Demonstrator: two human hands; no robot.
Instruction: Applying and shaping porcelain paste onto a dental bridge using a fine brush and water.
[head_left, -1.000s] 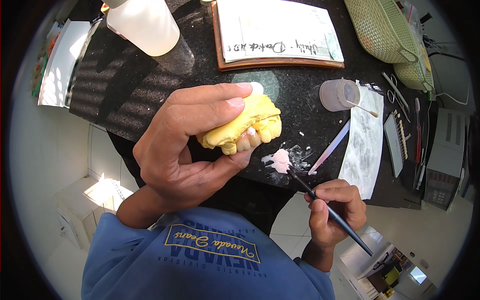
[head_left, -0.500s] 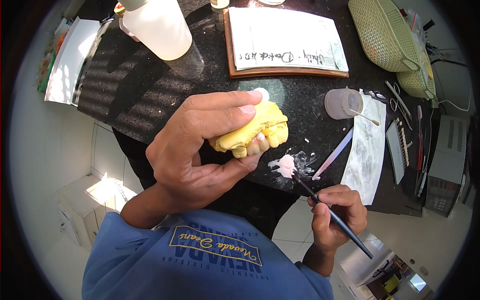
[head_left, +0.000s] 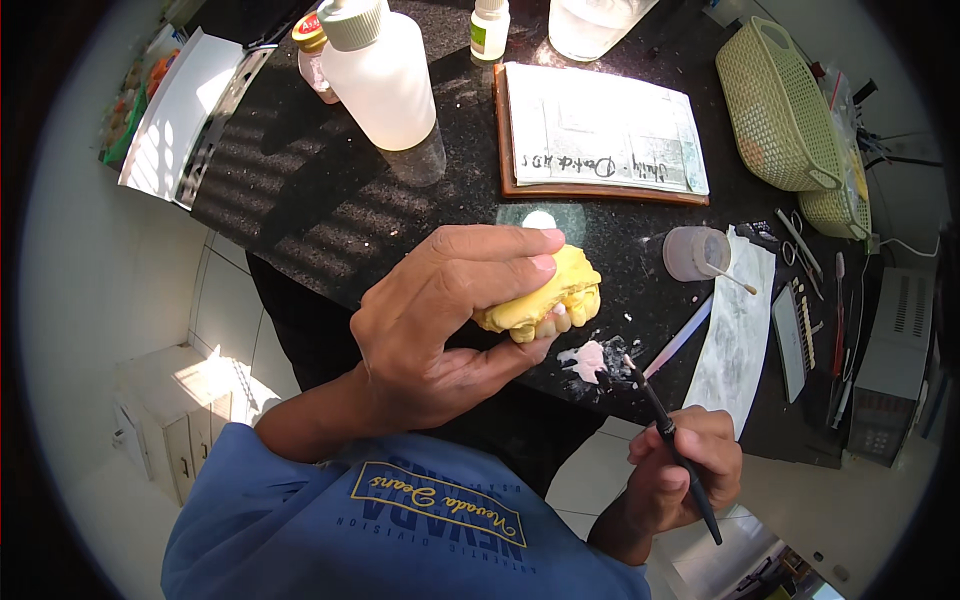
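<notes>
Likely picking up pink paste blob (head_left: 590,360): left hand (head_left: 415,325) grips yellow arched plaster dental model (head_left: 568,290) by near edge of black stone worktop (head_left: 330,220), right hand (head_left: 655,490) pinches slim black rod-shaped tool (head_left: 652,400); next probably needs steady tip-to-model aim.

On the blue shirt (head_left: 400,562), printed upside down in dark capitals, with yellow script inside a yellow frame. On the white paper (head_left: 602,115), handwritten in black near the lower edge. On the red-and-gold lid (head_left: 310,33), lettered small. On the green label (head_left: 478,42), too small to read.
</notes>
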